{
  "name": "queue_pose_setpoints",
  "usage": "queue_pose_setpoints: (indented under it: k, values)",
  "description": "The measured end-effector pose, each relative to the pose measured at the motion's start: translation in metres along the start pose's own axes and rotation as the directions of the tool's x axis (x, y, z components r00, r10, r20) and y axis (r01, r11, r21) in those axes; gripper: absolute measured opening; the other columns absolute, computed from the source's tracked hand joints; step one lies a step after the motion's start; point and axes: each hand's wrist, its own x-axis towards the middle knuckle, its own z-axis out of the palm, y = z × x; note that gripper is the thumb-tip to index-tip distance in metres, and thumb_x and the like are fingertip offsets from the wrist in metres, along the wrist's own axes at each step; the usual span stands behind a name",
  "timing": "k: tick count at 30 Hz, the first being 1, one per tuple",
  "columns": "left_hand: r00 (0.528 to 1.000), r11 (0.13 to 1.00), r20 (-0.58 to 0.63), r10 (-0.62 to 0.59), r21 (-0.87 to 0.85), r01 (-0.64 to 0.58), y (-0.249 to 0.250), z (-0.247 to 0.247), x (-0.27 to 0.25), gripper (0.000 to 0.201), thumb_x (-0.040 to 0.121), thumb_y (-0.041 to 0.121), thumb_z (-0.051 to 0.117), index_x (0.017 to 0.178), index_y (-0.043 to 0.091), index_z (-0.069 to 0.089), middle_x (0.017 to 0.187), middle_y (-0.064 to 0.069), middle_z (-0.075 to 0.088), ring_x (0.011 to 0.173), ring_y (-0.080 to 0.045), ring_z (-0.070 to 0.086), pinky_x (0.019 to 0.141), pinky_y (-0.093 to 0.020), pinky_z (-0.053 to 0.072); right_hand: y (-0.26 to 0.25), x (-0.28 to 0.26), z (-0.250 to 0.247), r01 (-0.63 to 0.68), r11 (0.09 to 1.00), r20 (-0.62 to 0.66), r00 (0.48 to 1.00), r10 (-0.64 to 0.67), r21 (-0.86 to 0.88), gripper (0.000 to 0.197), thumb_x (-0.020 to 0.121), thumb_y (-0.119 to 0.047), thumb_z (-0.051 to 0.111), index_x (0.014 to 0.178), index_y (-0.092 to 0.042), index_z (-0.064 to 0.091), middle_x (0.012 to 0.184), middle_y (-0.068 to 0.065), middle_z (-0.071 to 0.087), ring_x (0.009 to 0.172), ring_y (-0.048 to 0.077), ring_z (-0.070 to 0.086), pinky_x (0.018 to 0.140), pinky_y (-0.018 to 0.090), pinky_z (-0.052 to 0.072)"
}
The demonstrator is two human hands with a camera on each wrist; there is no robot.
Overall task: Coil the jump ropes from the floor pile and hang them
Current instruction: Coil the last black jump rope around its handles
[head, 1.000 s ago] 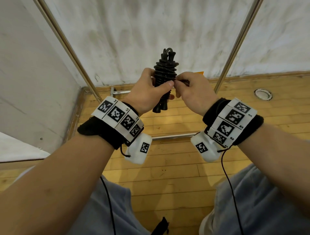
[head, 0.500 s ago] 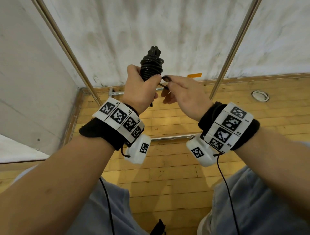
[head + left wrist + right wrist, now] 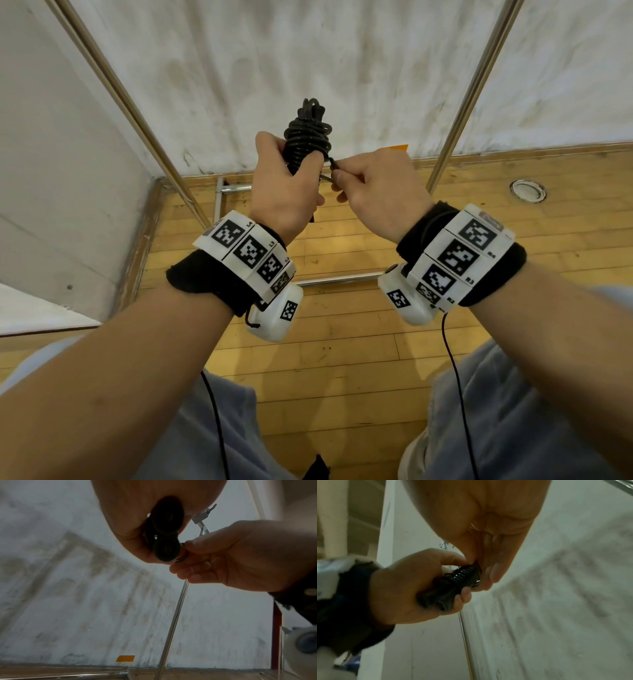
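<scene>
left hand (image 3: 286, 192): gripping coiled rope (image 3: 308, 137) upright | right hand (image 3: 380, 192): pinching its loose end beside left thumb

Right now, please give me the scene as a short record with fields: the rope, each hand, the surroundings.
rope: black, wound in a tight bundle, held upright
left hand: grips the bundle
right hand: pinches the rope's loose end beside the bundle
surroundings: metal poles, white wall, wood floor
hung: not yet
</scene>
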Motion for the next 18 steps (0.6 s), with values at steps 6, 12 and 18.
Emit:
queue_pose_setpoints:
  k: [6,12,18]
  values:
    - [0.992,0.991,0.112,0.061,0.109,-0.074,-0.007,0.001,-0.003,0.019,0.092,0.019,0.046,0.100,0.014,0.029,0.084,-0.009,0.057,0.058,-0.024,0.056,0.052,-0.039,0.048,0.001,0.000,-0.006,-0.117,0.973,0.001,0.993,0.119,0.199,0.030,0.091,-0.023,0.058,0.075,-0.003,0.073,0.070,0.011,0.070,0.069,0.029,0.066,0.070,0.041,0.056]
    - [0.972,0.974,0.228,0.050,0.205,-0.098,-0.009,-0.004,-0.004,0.051,0.074,0.032,0.070,0.102,0.020,0.029,0.081,0.002,0.059,0.054,-0.004,0.054,0.043,-0.018,0.042,0.000,-0.002,-0.007,-0.182,0.911,-0.001,0.981,0.196,0.369,0.025,0.084,-0.025,0.068,0.069,-0.007,0.073,0.061,0.007,0.069,0.061,0.022,0.067,0.067,0.041,0.059]
    - [0.959,0.995,0.281,0.019,0.090,-0.046,-0.008,-0.013,0.001,0.034,0.091,0.023,0.062,0.100,0.018,0.030,0.079,-0.005,0.059,0.047,-0.004,0.056,0.041,-0.023,0.045,0.003,0.000,-0.006,-0.104,0.953,-0.118,0.983,0.142,0.283,0.023,0.088,-0.023,0.059,0.073,-0.010,0.070,0.070,0.000,0.069,0.065,0.015,0.067,0.069,0.035,0.057]
